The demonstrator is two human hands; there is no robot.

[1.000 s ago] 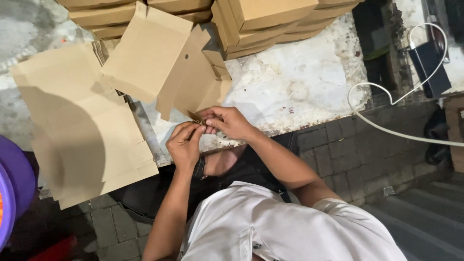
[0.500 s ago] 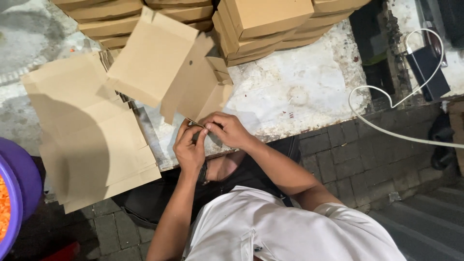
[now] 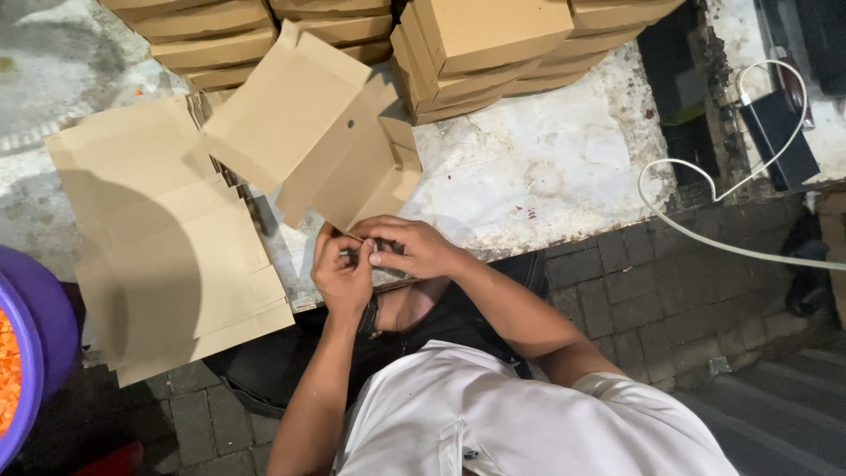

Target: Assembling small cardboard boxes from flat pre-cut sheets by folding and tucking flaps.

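My left hand and my right hand meet at the near edge of the table, fingertips pinched together on a small dark object that is too small to identify. Just above the hands stands a half-folded brown cardboard box, flaps raised, its lower corner close to my fingers. To its left lies a pile of flat brown box blanks, overhanging the table's edge.
Stacks of folded brown boxes line the back of the worn white table. A white cable runs to a dark block at right. A purple basin holding something orange sits low left. Grey paving lies below.
My hands have closed in on each other and dropped slightly toward the table's near edge, still working the small object. The half-folded box stays where it was.
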